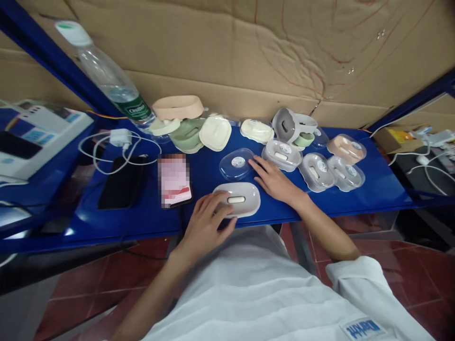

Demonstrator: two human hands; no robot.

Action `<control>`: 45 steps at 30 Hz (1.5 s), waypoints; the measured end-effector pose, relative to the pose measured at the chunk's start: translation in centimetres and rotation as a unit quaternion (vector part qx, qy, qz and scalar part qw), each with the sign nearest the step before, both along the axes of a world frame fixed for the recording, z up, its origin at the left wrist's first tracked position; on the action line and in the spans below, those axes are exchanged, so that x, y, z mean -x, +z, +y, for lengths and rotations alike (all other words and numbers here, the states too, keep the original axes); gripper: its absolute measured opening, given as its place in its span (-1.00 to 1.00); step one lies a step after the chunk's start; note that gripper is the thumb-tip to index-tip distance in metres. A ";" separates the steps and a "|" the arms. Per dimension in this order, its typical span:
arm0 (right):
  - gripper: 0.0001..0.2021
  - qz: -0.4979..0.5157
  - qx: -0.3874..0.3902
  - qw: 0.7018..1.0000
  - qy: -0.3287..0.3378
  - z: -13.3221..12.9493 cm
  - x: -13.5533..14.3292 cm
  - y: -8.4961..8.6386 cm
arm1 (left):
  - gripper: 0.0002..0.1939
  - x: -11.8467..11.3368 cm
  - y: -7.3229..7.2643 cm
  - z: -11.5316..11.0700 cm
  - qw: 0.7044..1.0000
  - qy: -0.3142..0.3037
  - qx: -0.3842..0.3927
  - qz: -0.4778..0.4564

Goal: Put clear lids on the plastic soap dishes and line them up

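Near the table's front edge lies a grey oval plastic dish (pixel 250 204) with a white bar-shaped piece (pixel 236 200) in its middle. My left hand (pixel 209 218) rests over the dish's left end, fingers apart and touching it. Just behind the dish is a clear oval lid (pixel 227 166) with a round white sticker (pixel 238 162). My right hand (pixel 273 179) lies at the lid's right side, fingers stretched out, the tips at its edge. To the right stand several grey dishes under clear lids, one of them a lidded grey dish (pixel 281 155) close to my right hand.
A phone with a lit screen (pixel 174 180) lies left of my left hand. Farther left are a dark phone (pixel 121 184), a white charger (pixel 121 137) with cable and a water bottle (pixel 110 80). Cream, green and peach dishes (pixel 215 132) stand along the cardboard wall (pixel 213 57).
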State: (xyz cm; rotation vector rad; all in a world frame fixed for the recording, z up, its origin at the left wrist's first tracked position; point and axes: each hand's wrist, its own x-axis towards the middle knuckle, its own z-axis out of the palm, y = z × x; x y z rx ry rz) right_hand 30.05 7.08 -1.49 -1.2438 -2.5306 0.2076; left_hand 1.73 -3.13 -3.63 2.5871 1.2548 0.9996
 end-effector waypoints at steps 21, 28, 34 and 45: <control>-0.39 0.089 0.011 0.990 0.109 -8.6 -0.2 -0.4 | -0.19 0.8 -1.8 0.5 0.992 -0.017 0.097 -0.080; -0.46 0.064 -0.009 0.991 0.119 -7.0 0.1 -0.7 | -0.23 0.6 -1.2 0.6 0.983 0.029 0.147 -0.111; -0.47 0.053 -0.008 0.992 0.111 -7.1 0.3 -0.7 | -0.24 0.6 -1.3 0.6 0.979 0.045 0.169 -0.108; -0.47 0.028 -0.071 0.991 0.111 -8.1 0.3 -1.3 | -0.29 0.7 -1.2 0.6 0.979 0.023 0.177 -0.097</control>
